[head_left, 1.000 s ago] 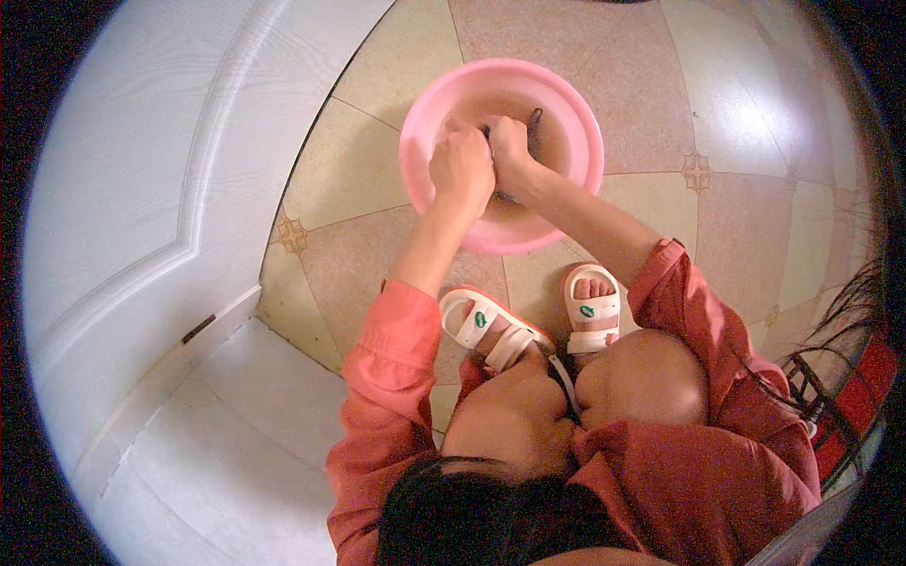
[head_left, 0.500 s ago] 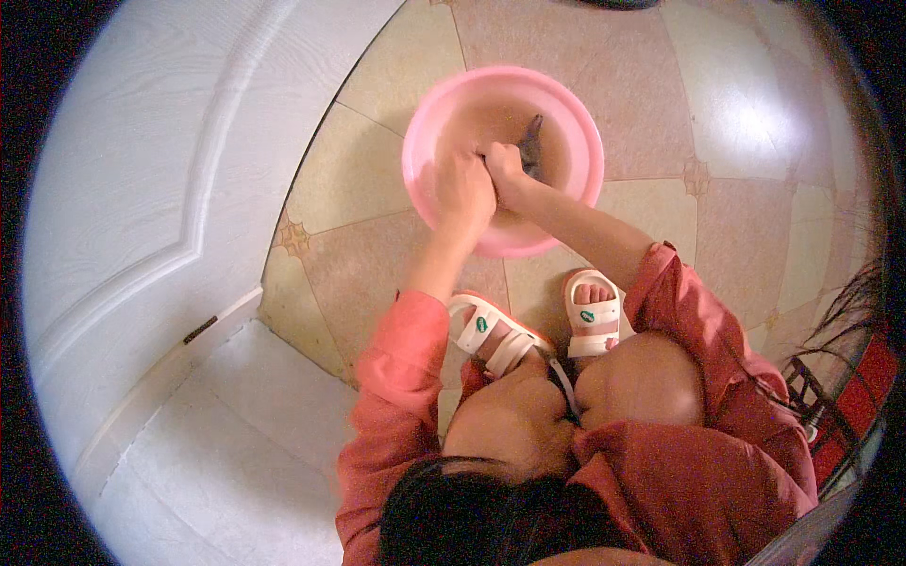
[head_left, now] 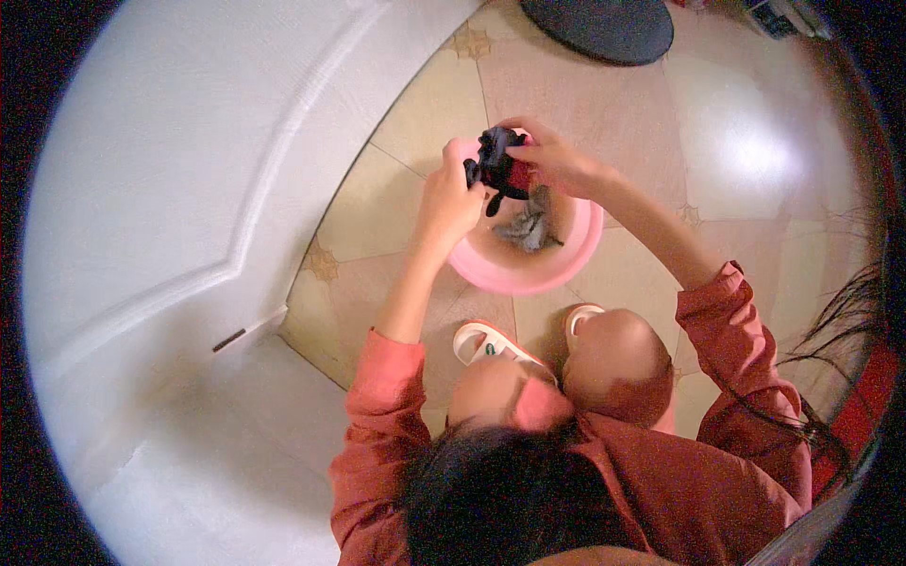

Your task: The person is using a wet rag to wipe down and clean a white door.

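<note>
Both my hands hold a wet-looking black cloth (head_left: 500, 154) with a dark red part, raised over the pink basin (head_left: 528, 281). My left hand (head_left: 453, 193) is closed on its left side, with the thumb toward the middle. My right hand (head_left: 552, 160) grips the right side from above, fingers curled over it. A dark loop or strip of the cloth hangs down between my hands. In the basin, a grey crumpled cloth (head_left: 528, 226) lies in brownish water below the black one.
A white panelled door (head_left: 170, 160) stands along my left, above a pale step or floor (head_left: 236, 472). The basin rests on patterned tiles (head_left: 359, 302). A round black object (head_left: 604, 33) and a metallic item (head_left: 774, 19) are beyond it. My sandalled feet (head_left: 486, 344) are just below the basin.
My hands have risen out of the water and moved apart, bringing up the black cloth. The grey cloth now shows in the basin. The view has tilted, showing more floor beyond the basin.
</note>
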A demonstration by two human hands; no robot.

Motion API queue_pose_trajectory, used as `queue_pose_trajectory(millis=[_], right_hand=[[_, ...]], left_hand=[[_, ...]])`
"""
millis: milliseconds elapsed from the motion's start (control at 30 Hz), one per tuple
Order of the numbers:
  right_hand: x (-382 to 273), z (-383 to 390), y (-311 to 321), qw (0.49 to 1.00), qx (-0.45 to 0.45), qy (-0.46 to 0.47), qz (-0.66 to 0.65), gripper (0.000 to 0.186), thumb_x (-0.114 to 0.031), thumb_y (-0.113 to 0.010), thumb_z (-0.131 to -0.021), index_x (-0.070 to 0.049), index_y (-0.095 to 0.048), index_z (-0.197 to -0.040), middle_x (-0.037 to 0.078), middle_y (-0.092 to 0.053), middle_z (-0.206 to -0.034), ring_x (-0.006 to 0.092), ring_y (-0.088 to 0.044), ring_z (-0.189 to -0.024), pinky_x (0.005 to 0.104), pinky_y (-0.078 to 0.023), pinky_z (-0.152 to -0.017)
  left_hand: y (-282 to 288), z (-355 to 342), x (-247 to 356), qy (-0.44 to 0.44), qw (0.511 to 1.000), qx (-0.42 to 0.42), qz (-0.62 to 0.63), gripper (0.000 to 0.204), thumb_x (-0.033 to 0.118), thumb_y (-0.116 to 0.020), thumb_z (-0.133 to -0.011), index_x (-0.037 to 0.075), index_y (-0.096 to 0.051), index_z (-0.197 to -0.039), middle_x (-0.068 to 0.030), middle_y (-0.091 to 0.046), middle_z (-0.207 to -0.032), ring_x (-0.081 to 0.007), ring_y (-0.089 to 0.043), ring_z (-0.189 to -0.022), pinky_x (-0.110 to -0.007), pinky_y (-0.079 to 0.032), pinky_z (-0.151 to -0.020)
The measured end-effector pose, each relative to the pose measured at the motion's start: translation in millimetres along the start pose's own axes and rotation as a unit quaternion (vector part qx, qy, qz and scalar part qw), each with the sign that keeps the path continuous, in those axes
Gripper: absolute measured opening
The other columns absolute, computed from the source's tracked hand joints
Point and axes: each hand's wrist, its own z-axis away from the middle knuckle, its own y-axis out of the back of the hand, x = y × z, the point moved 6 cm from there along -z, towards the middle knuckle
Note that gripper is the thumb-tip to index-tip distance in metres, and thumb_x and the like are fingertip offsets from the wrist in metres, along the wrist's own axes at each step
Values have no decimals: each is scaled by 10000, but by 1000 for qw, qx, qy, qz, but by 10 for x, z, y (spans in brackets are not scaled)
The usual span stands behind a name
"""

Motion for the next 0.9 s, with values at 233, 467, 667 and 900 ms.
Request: queue_pose_trajectory(millis=[233, 467, 667, 900], right_hand=[[-1193, 623, -272, 956, 13, 150, 252, 480, 31, -498, -814, -71, -387, -1269, 131, -578, -935, 191, -599, -825, 331, -503, -684], [-2592, 1745, -1181, 852, -22, 162, 497, 358, 31, -508, -695, -16, -581, -1042, 158, -572, -656, 235, -583, -570, 366, -463, -555], [-3464, 2784, -2238, 791, -90, 293, 530, 369, -40, -474, -717, -61, -648, -1041, 169, -632, -697, 225, -601, -498, 330, -511, -522], [-4688, 4460, -3809, 766, -189, 238, 567, 234, -164, -558, -811, -39, -626, -998, 163, -660, -810, 292, -639, -717, 368, -508, -697]], left_hand=[[1007, 363, 1031, -64, 992, 83, -67, 625, -31, -526, -804, 44, -275, -1371, -212, -652, -834, -302, -674, -741, -376, -509, -656], [2552, 1139, 2080, -140, 983, 122, -5, 709, -54, -522, -783, 86, -252, -1423, -265, -583, -777, -436, -575, -717, -480, -417, -626], [3410, 1924, 3005, -191, 972, 110, -78, 703, 208, -626, -831, 12, -265, -1401, -297, -458, -1237, -434, -484, -1097, -437, -407, -930], [4247, 2700, 4084, -140, 973, -149, 110, 712, 305, -685, -815, 13, -350, -1370, -196, -465, -1329, -309, -400, -1273, -395, -305, -1055]])
